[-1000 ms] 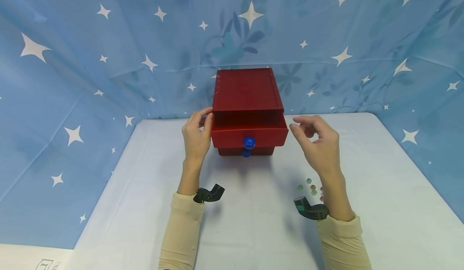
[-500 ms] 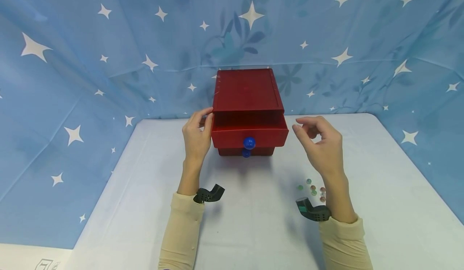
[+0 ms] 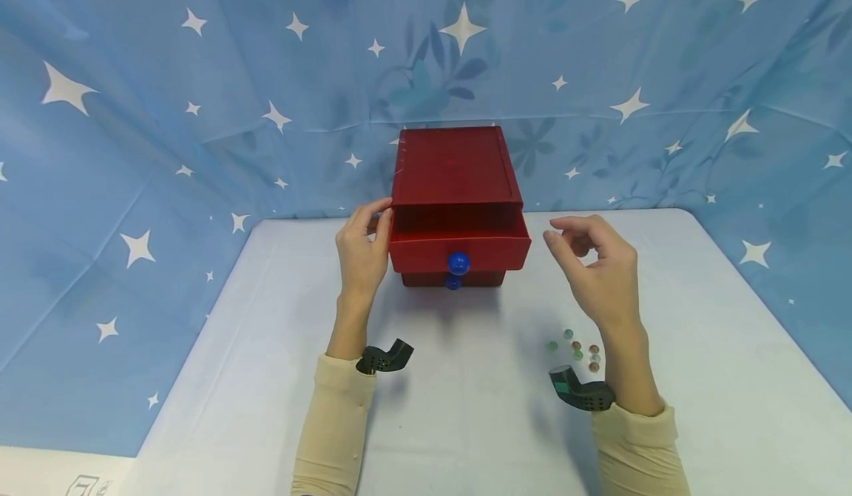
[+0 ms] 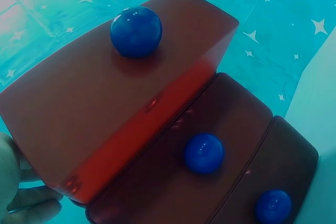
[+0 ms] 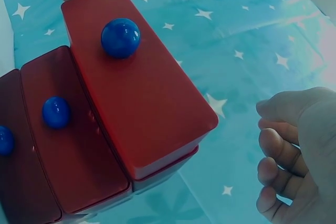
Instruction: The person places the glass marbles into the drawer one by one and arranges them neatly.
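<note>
A dark red drawer cabinet stands at the back of the table, its top drawer pulled out partway. Blue round knobs mark the drawer fronts; three show in the left wrist view, the top knob largest. My left hand rests its fingertips against the cabinet's left side, beside the pulled-out drawer; part of its fingers is hidden behind the drawer in the left wrist view. Off to the cabinet's right, my right hand hovers with loosely bent fingers and holds nothing.
Several small green and reddish marbles lie on the white table, near the right forearm. A blue curtain with white stars hangs right behind the cabinet. Black wrist cameras sit on both wrists.
My right hand has drifted rightward, away from the drawer, uncovering more of the marbles. The left hand and the pulled-out drawer have stayed in place.
</note>
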`<state>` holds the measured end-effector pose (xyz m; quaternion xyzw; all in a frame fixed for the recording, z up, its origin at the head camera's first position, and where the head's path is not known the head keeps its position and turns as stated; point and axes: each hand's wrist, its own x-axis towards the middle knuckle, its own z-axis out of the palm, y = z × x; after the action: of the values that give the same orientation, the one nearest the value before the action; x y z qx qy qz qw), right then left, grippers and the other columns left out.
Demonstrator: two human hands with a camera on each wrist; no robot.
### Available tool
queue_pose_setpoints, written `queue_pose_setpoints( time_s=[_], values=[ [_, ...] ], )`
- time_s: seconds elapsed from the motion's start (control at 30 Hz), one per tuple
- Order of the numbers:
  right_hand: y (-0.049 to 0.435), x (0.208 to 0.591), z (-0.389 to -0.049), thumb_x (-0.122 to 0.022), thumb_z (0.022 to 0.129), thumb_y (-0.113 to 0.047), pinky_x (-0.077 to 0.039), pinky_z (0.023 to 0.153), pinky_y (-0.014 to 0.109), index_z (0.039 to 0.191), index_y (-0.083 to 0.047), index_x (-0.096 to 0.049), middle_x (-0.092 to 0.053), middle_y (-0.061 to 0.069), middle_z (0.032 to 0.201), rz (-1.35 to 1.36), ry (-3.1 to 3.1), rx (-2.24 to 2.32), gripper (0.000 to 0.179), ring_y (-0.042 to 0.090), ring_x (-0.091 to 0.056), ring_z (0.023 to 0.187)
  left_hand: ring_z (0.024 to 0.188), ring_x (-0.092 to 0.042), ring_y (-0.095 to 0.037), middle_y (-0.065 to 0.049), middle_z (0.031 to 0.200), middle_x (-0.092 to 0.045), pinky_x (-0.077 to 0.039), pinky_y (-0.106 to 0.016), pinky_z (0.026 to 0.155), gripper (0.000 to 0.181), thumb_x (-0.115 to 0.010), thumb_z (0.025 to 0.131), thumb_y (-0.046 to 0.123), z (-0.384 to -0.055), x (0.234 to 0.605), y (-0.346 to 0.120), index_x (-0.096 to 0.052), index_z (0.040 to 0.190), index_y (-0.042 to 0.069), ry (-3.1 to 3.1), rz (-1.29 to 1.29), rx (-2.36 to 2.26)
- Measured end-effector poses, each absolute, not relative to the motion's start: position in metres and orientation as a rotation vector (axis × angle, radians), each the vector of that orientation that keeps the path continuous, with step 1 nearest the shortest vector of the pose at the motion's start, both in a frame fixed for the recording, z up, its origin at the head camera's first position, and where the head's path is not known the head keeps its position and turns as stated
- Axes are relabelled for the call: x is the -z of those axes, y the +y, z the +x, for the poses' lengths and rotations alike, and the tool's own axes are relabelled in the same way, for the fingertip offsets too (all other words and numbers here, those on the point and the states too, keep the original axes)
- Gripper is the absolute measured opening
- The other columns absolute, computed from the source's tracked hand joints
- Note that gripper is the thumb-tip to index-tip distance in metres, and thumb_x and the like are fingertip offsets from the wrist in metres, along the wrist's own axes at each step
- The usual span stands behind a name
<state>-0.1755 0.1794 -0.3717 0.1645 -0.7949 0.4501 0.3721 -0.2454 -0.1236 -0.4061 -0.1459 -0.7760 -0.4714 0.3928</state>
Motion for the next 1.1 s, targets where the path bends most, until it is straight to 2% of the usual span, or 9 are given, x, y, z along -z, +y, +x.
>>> queue_pose_setpoints(
  time_s=[0.27,0.57,1.1],
  values=[
    [0.178,0.375,-0.175,-0.075,0.086,0.000,-0.041,0.072,0.013,0.106,-0.001,-0.074,-0.063,0.011,0.080,0.415,-2.066,-1.140,0.020,0.000,-0.047,0.075,0.085,-0.072,-0.024,-0.014,0.107,-0.074,-0.062,-0.035,0.082,0.023,-0.061,0.100,0.016,-0.246,0.408,-0.122,-0.071,0.117,0.003,-1.968,-0.374,1.197],
    [0.183,0.380,-0.173,-0.074,0.086,-0.001,-0.040,0.071,0.014,0.107,-0.002,-0.074,-0.065,0.009,0.081,0.467,-2.092,-1.097,0.021,0.007,-0.048,0.075,0.084,-0.073,-0.024,-0.014,0.107,-0.073,-0.062,-0.035,0.081,0.023,-0.061,0.100,0.014,-0.246,0.408,-0.122,-0.072,0.117,0.003,-1.963,-0.375,1.199],
    [0.189,0.394,-0.172,-0.073,0.087,-0.001,-0.040,0.070,0.012,0.108,-0.002,-0.073,-0.065,0.008,0.082,0.479,-2.155,-1.057,0.021,0.009,-0.049,0.074,0.082,-0.073,-0.025,-0.015,0.106,-0.074,-0.062,-0.036,0.081,0.022,-0.062,0.099,0.013,-0.245,0.407,-0.123,-0.071,0.116,0.002,-1.957,-0.377,1.182]
  ],
)
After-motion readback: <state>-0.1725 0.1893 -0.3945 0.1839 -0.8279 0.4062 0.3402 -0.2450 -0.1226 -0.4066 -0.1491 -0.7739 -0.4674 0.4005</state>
